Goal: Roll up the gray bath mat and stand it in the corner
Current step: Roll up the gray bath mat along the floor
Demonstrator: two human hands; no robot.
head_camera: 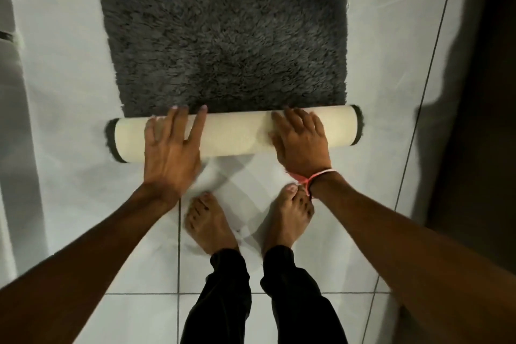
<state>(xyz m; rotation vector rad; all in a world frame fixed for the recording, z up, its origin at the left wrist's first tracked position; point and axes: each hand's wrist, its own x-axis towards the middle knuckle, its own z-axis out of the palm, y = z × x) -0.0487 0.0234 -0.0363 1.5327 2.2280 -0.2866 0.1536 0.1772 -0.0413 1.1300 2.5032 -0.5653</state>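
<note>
The gray shaggy bath mat (223, 33) lies flat on the white tiled floor, stretching away from me. Its near end is wound into a roll (237, 132) that shows the cream backing outside and gray pile at both ends. My left hand (171, 153) presses flat on the roll's left part, fingers spread over its top. My right hand (300, 138) rests flat on the roll's right part, a pink string around the wrist. Neither hand closes around the roll.
My two bare feet (240, 220) stand on the white tiles just behind the roll. A dark wall or door (485, 92) runs along the right side. A pale vertical surface (11, 92) borders the left.
</note>
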